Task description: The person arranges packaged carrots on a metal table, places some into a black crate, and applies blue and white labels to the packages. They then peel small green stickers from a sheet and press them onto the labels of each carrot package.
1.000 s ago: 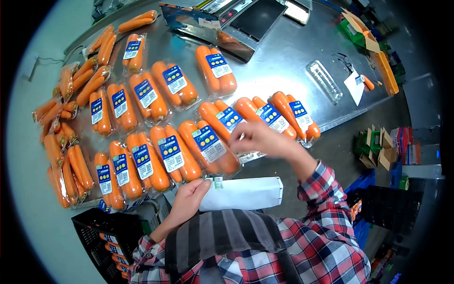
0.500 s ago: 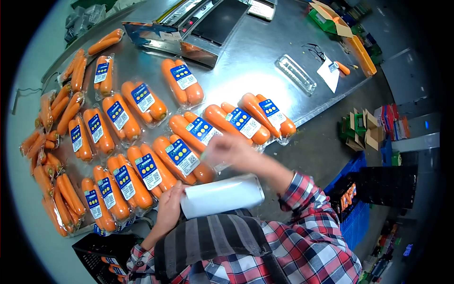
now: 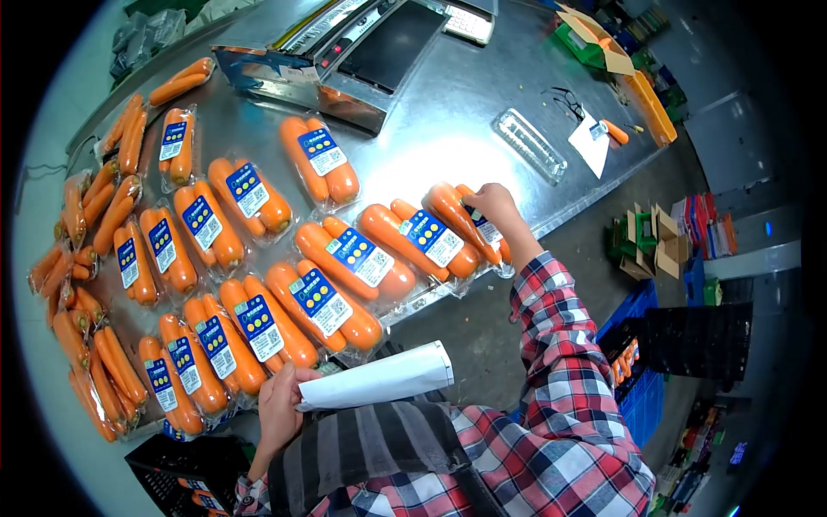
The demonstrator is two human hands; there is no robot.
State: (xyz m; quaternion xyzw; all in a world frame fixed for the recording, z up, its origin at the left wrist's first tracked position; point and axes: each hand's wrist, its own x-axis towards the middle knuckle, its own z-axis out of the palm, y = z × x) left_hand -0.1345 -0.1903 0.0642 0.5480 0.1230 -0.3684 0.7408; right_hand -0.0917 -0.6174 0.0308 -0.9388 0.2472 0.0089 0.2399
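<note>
My left hand (image 3: pixel 280 403) is closed on the near end of a curved white sheet of label paper (image 3: pixel 379 379), held in front of my body. At the right end of the front row, my right hand (image 3: pixel 494 205) has its fingertips pressed together on the upper label of a carrot pack (image 3: pixel 454 215). Whatever is between those fingertips is hidden. Beside it lies another wrapped carrot pack (image 3: pixel 388 228), its blue and white label (image 3: pixel 435 237) bearing a small green sticker (image 3: pixel 405 227) at the corner.
Several labelled carrot packs (image 3: pixel 250 202) lie in rows on the metal table (image 3: pixel 413 155); bagged carrots (image 3: pixel 121 366) are heaped at left. A wrapping machine (image 3: pixel 345 95) stands behind, with a clear plastic tray (image 3: pixel 530 146) to its right. A black crate (image 3: pixel 172 465) sits below the left side.
My right hand has moved from above the white paper, rightward and away from me, onto the rightmost carrot pack. My left hand and the paper have shifted slightly left and toward me.
</note>
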